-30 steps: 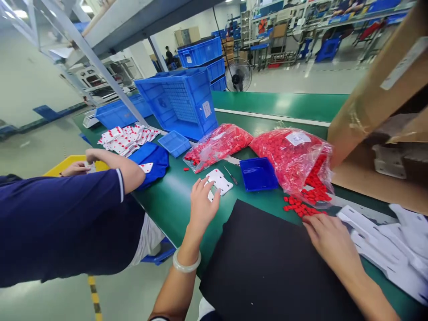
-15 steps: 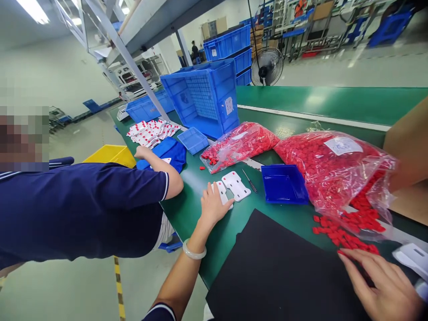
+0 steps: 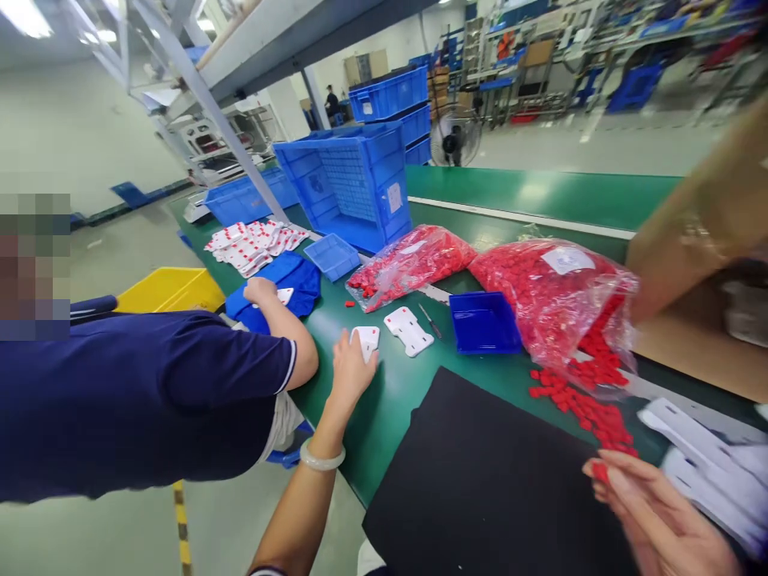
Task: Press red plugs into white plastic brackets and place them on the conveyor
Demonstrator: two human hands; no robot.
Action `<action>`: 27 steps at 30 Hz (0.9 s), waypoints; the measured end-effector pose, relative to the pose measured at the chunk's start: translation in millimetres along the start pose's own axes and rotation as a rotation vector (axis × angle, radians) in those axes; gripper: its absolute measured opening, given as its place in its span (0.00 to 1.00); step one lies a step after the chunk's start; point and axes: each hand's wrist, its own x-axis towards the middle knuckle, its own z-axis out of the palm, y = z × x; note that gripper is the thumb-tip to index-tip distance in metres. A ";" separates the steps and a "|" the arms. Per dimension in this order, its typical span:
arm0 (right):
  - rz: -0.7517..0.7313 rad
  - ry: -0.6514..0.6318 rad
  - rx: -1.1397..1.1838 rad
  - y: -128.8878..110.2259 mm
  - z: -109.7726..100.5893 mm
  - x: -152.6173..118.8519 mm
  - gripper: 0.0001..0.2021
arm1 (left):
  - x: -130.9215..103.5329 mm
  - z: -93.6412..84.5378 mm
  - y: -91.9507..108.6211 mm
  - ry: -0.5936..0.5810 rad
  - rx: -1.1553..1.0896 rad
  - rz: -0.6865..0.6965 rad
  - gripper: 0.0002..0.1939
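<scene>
A white plate with a red piece (image 3: 367,339) is under the fingers of my left hand (image 3: 353,370), which grips its near edge above the green table (image 3: 324,352). Just right of it lies another white plate (image 3: 409,331) with a red piece at one corner. At the lower right, my right hand (image 3: 654,504) pinches a small red piece (image 3: 600,472) between thumb and finger, over the edge of a black sheet (image 3: 498,472). Loose red pieces (image 3: 585,408) spill from a clear bag (image 3: 558,296) just beyond that hand. White plates (image 3: 708,464) are stacked beside it.
A co-worker (image 3: 150,392) at the left reaches over a blue cloth (image 3: 306,280) near a pile of plates (image 3: 255,246). A blue tray (image 3: 485,322), a screwdriver (image 3: 430,322), a second red bag (image 3: 414,268) and a large blue crate (image 3: 348,180) stand ahead.
My left hand has drawn its plate away from the neighbouring plate, leftward. My right hand has risen from the loose pieces with a red piece in its fingertips. The view has shifted.
</scene>
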 end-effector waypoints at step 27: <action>-0.190 -0.112 -0.190 4.6 10.0 -54.5 0.08 | -82.6 123.7 352.5 -0.291 -0.017 1.424 0.11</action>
